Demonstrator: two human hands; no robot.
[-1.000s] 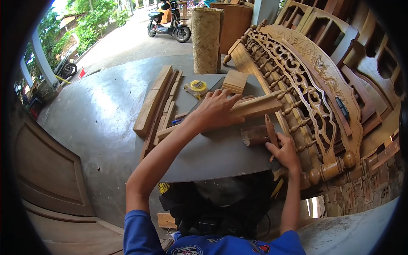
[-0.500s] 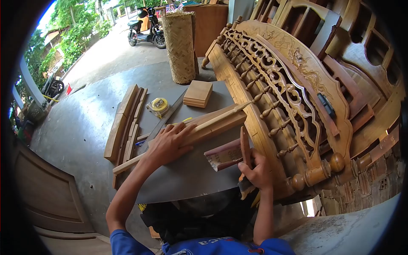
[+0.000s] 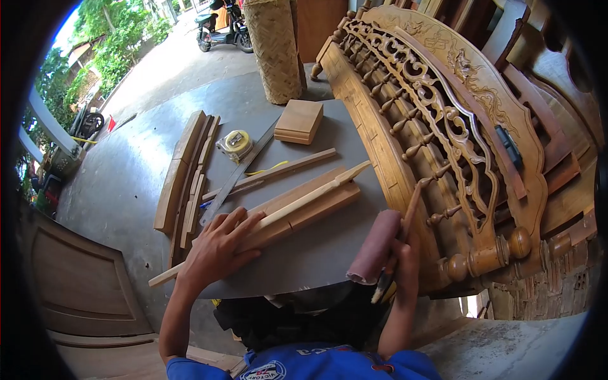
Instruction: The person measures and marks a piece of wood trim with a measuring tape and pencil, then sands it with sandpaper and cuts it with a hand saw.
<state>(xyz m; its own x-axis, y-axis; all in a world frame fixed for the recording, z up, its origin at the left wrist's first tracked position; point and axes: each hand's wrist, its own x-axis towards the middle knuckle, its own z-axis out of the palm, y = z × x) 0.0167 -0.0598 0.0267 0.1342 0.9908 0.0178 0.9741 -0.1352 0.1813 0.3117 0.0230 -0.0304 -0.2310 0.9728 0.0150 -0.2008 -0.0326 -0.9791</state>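
My left hand (image 3: 221,247) presses down over a long, thin wooden strip (image 3: 310,196), its fingers curled across it. The strip, tapered at its far end, lies along a pair of thicker wooden pieces (image 3: 329,204) on the grey tabletop (image 3: 278,266). In my right hand (image 3: 404,256), to the right near the table edge, is a curled sheet of reddish-brown sandpaper (image 3: 375,244). The same hand holds a slim wooden-handled tool (image 3: 415,206), whose lower end is partly hidden by the fingers.
A tape measure (image 3: 237,144), a metal ruler (image 3: 239,171), a square wooden block (image 3: 299,120) and a narrow stick (image 3: 285,171) lie beyond my left hand. Several wooden lengths (image 3: 180,174) line the left. A carved wooden panel with spindles (image 3: 405,120) borders the right.
My left hand has shifted left and toward me, and the strip and pieces lie nearer. The sandpaper has turned and is curled into a tube. The view has tilted slightly down.
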